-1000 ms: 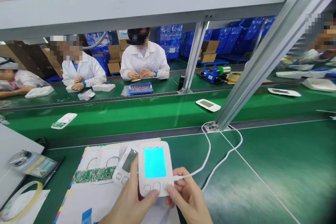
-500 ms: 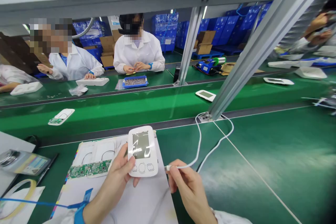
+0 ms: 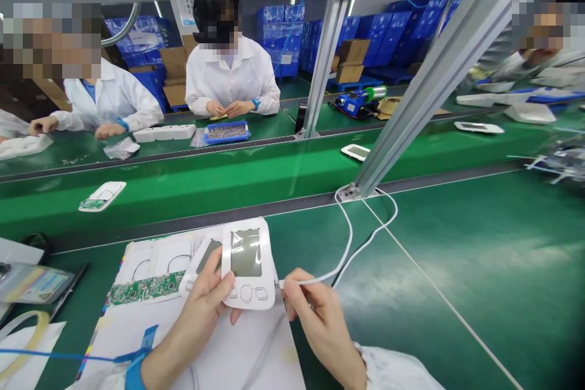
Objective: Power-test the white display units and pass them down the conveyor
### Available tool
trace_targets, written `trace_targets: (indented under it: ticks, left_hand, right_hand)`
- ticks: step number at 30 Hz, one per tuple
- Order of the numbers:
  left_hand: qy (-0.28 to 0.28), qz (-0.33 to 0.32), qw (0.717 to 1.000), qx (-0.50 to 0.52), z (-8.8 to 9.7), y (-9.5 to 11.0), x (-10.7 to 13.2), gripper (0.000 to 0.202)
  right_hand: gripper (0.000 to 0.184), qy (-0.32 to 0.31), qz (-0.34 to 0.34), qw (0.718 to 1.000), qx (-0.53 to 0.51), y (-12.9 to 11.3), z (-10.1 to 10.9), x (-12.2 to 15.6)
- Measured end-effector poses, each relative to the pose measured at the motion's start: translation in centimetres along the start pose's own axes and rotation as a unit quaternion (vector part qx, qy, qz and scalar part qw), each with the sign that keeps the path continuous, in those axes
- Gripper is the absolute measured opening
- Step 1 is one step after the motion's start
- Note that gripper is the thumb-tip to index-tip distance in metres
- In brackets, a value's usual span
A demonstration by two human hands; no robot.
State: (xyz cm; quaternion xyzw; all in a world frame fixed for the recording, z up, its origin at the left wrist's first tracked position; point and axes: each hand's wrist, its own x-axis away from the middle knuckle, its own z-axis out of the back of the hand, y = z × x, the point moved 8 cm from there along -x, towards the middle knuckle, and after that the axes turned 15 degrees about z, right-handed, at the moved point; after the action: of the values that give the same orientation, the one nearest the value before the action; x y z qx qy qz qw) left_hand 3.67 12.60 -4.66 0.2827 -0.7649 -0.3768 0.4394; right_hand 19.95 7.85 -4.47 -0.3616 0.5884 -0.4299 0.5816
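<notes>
My left hand point(image 3: 208, 298) grips a white device point(image 3: 247, 283) with a grey screen and several outlined buttons, held tilted above a white sheet point(image 3: 247, 347). The thumb lies on its lower left front. My right hand point(image 3: 317, 320) pinches the plug point(image 3: 280, 284) of a white cable point(image 3: 346, 256) at the device's right edge. The plug's tip meets that edge; how far in it sits I cannot tell. Partly behind my left hand, a second white device point(image 3: 208, 256) with a screen lies on the sheet. To its left are white casings with green circuit boards point(image 3: 148, 287).
A metal post point(image 3: 411, 85) rises from the bench, with the cable looped around its foot. Beyond runs a green conveyor point(image 3: 237, 170) carrying casings. A blue tray point(image 3: 227, 132) stands before a co-worker point(image 3: 233, 79). At left lies a tape roll point(image 3: 27, 347); a blue cord point(image 3: 59, 353) runs to my left wrist.
My right hand has brought the plug left, from just off the device to its right edge. The left hand keeps its hold. The whole view has shifted slightly.
</notes>
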Motion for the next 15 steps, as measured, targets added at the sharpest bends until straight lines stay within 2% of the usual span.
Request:
trace_targets:
  ticks: [5,8,10,15]
  left_hand:
    - [0.012,-0.01,0.999,-0.031,0.0,-0.4,0.2,0.073]
    - [0.032,-0.06,0.996,-0.051,0.0,-0.4,0.6,0.068]
    - [0.037,-0.089,0.994,-0.056,-0.1,-0.7,0.9,0.072]
    - [-0.018,-0.106,0.992,-0.07,-0.7,-2.6,0.9,0.096]
  right_hand:
    - [0.044,-0.005,0.02,0.999,0.033,0.0,-0.2,0.1]
    - [0.046,0.0,0.005,1.0,0.018,1.3,-0.6,0.7]
    - [0.049,0.013,-0.013,0.999,-0.031,2.4,-1.0,1.0]
    - [0.048,0.089,-0.041,0.989,-0.11,3.5,-0.9,0.6]
